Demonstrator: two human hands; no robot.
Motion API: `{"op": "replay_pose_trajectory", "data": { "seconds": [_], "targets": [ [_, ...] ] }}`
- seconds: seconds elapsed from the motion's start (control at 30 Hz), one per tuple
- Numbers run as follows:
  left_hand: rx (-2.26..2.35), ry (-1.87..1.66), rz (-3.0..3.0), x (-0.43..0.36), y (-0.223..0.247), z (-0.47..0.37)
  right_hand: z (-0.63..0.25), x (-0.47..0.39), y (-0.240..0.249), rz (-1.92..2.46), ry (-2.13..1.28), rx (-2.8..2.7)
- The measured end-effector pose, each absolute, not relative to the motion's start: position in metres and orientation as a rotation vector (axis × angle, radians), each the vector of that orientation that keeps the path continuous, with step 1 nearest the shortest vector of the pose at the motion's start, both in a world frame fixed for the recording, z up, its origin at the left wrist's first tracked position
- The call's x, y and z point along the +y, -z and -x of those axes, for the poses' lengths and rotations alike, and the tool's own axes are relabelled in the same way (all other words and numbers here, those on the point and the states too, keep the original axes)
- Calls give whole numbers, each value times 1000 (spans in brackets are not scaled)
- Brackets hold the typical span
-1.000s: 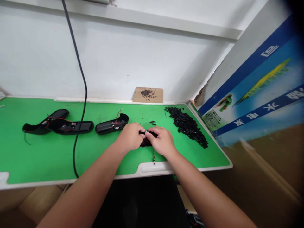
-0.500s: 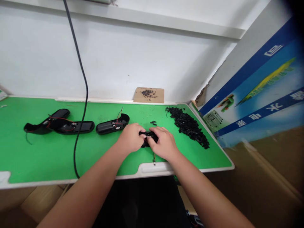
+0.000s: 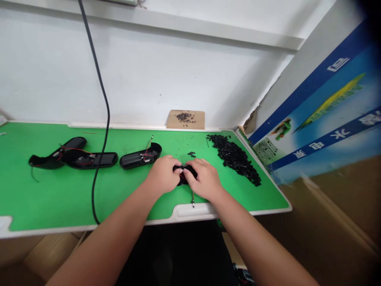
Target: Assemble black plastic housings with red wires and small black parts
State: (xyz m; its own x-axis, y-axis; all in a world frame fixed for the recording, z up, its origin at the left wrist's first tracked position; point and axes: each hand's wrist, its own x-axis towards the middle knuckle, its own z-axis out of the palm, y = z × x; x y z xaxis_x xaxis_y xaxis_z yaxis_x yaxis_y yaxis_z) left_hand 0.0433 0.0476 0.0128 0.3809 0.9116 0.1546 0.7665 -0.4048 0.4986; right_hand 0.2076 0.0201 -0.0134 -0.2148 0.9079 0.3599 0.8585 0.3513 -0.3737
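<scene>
Between my two hands is a black plastic housing (image 3: 182, 179), much of it covered by my fingers. My left hand (image 3: 164, 173) grips its left side, and my right hand (image 3: 205, 178) grips its right side. Both thumbs press close together on its upper face; whether a small part sits under them I cannot make out. A thin wire with a small connector (image 3: 193, 204) hangs from the housing toward the table's front edge. Just beyond my hands lie a few small black pieces (image 3: 191, 153).
Left of my hands lie similar black housings with red wires (image 3: 139, 158) on the green table (image 3: 59, 198). A heap of small black parts (image 3: 235, 161) lies right. Cardboard with tiny dark pieces (image 3: 186, 119) leans at the back. A black cable (image 3: 104, 99) hangs across the left.
Both hands stay on the housing in nearly the same grip, thumbs still together. The whole view has shifted very slightly.
</scene>
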Motion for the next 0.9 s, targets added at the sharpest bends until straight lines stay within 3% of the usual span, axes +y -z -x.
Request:
{"op": "replay_pose_trajectory", "data": {
  "seconds": [0.27, 0.9],
  "targets": [
    [1422, -682, -2223, 49, -8, -42, -209, 20, 14, 1545, -116, -2110],
    [1484, -544, -2306, 52, -11, -42, -201, 17, 12, 1694, 40, -2161]
  ]
}}
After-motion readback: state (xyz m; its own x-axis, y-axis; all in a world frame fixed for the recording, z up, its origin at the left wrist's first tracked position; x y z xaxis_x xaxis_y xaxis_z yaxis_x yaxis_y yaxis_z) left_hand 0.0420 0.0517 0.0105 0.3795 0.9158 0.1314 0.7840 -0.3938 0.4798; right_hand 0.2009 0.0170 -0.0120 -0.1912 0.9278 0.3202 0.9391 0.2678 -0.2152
